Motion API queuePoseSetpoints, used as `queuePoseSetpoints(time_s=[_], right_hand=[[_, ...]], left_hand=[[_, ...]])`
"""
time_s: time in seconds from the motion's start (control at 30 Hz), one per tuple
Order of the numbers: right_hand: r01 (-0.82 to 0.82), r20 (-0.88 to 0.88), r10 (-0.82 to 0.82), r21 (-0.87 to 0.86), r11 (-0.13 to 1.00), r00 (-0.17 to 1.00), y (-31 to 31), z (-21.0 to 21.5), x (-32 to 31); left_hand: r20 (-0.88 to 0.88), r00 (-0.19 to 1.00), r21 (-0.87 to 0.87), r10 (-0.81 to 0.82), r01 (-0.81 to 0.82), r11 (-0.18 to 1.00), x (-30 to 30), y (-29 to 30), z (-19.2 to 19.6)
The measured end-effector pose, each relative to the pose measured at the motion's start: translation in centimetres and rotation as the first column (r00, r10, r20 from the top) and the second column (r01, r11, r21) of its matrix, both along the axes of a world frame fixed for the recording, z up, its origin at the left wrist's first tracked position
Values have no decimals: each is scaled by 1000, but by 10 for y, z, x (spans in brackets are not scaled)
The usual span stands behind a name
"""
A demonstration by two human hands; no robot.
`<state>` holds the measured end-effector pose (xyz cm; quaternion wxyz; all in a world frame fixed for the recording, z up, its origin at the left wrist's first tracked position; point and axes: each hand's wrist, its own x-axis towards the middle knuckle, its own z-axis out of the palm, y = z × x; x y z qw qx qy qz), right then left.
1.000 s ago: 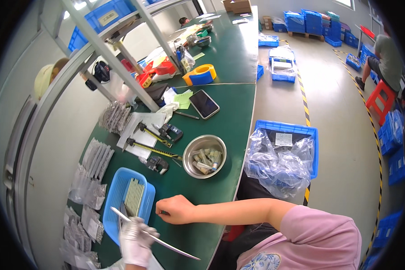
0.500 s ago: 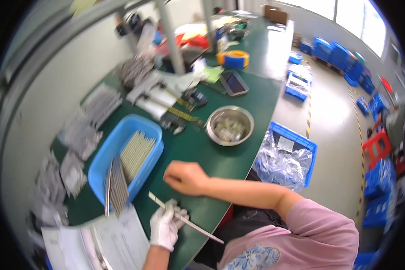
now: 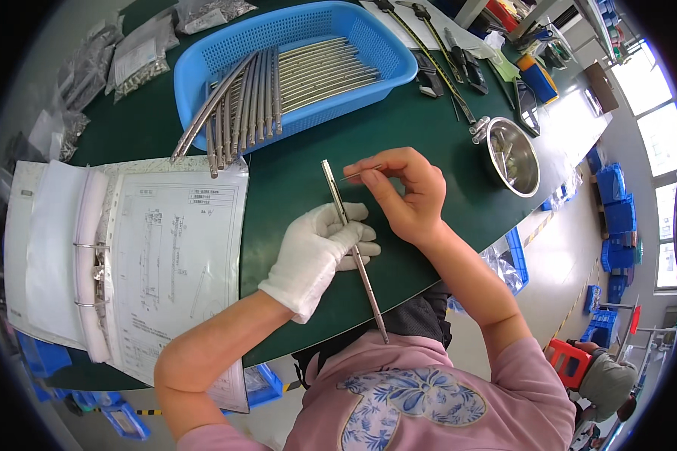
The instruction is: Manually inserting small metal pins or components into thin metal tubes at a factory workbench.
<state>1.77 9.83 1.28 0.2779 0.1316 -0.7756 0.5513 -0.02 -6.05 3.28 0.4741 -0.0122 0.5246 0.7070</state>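
I see a long metal rod lying slanted over the green table. My left hand, in a white glove, is closed around its middle. My right hand is bare and pinches a thin pin just beside the rod's top end. A blue basket of rods sits further back. An open binder lies to the left, and a steel bowl to the right.

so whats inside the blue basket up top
The blue basket holds a layer of long metal rods; one bundle leans out over its front rim onto the open binder. The basket floor beneath them is mostly covered.
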Motion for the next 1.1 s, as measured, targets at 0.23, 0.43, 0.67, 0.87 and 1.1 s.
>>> queuePoseSetpoints(time_s=[0.23, 0.43, 0.67, 0.87, 1.1], right_hand=[[7, 8, -7, 44, 999, 1000, -2, 1, -1], [28, -18, -28, 16, 999, 999, -3, 0, -3], [61, -48, -58, 57, 997, 997, -3, 1, -3], [187, -215, -86, 509, 840, 973, 0, 12, 2], [198, -183, -123, 478, 856, 975, -2, 11, 2]], left_hand=[[-11, 1000, -7, -28, 28, 1000, 3, 2, 2], [17, 1000, -15, -13, 14, 1000, 2, 3, 2], [12, 1000, -23, -15, 16, 1000, 2, 3, 4], [5, 1000, -29, -13, 13, 1000, 2, 3, 2], [8, 999, -44, -31, 31, 999, 1, 3, 4]])
